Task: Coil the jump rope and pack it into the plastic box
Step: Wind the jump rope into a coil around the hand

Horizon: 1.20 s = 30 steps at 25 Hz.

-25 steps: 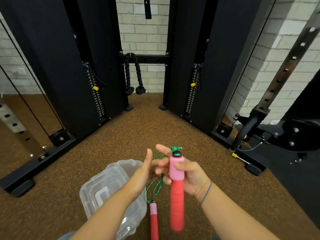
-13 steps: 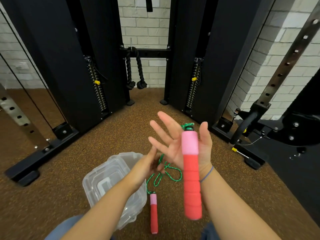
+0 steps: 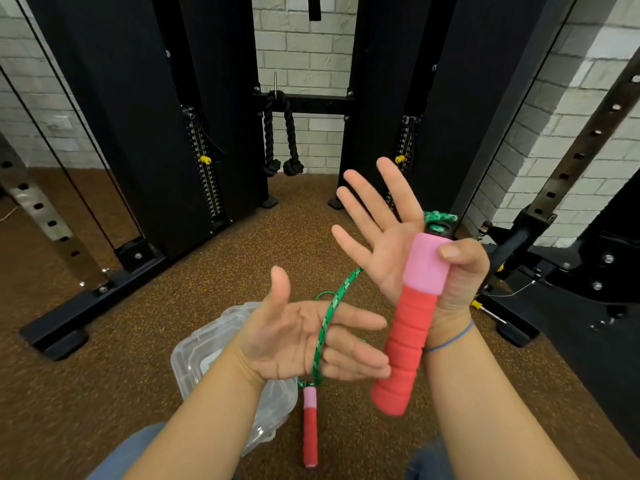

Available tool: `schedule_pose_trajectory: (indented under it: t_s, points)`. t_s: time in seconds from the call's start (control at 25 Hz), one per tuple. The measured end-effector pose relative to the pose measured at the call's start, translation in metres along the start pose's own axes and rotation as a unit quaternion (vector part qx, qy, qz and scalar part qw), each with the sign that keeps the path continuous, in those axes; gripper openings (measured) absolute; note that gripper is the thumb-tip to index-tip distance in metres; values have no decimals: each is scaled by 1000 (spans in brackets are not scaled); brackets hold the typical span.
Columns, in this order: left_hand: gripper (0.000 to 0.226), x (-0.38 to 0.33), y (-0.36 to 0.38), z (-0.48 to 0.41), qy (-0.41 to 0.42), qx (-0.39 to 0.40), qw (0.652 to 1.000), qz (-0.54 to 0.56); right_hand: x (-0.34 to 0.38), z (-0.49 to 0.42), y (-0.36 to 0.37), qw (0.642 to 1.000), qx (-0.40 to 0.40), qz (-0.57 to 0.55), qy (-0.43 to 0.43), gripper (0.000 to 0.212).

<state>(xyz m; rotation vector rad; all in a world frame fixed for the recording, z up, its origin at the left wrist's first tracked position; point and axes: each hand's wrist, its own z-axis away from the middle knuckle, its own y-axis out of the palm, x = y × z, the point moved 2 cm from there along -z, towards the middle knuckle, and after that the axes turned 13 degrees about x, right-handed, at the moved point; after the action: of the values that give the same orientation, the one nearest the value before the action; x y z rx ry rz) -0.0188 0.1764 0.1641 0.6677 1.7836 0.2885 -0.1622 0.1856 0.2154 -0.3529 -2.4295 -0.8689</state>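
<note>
My right hand (image 3: pixel 388 251) is raised with its fingers spread, and its thumb pins the red and pink handle (image 3: pixel 412 327) of the jump rope against the palm. The green cord (image 3: pixel 323 327) comes from the top of that handle, passes behind the hand and runs down across the fingers of my left hand (image 3: pixel 284 341), which is flat with the cord hooked over it. The second handle (image 3: pixel 310 431) dangles upright below my left hand. The clear plastic box (image 3: pixel 204 348) sits on the floor under my left forearm, partly hidden.
Brown speckled rubber floor (image 3: pixel 173 393) lies all around. A black cable machine (image 3: pixel 138 133) with weight stacks stands ahead, a black tricep rope (image 3: pixel 280 140) hanging in its middle. Rack uprights and a black base frame (image 3: pixel 554 271) are at right.
My right hand rose and opened its fingers, keeping the handle under the thumb. My left hand opened flat, and the cord now runs across its fingers instead of being pinched.
</note>
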Motion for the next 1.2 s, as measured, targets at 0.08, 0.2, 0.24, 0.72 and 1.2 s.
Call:
schedule_pose_trajectory:
  t_s: [0.08,0.2,0.24,0.72,1.2]
  points:
    - [58,0,1,6,40,13,999,10,-5,3,-2,998,-51,32,-6,92]
    - [43,-3,4,13,4,-22,999,28,-18,12,-12,983,-150,102,12,91]
    - [39,-5,6,15,-34,-47,998,7,-23,15,-15,979,-167,110,28,92]
    - [32,6,-16,31,55,-44,997,18,-65,40,-28,988,-106,-19,112,97]
    - [21,-6,-20,33,-8,-245,966,-84,-14,38,-36,842,-512,115,-127,63]
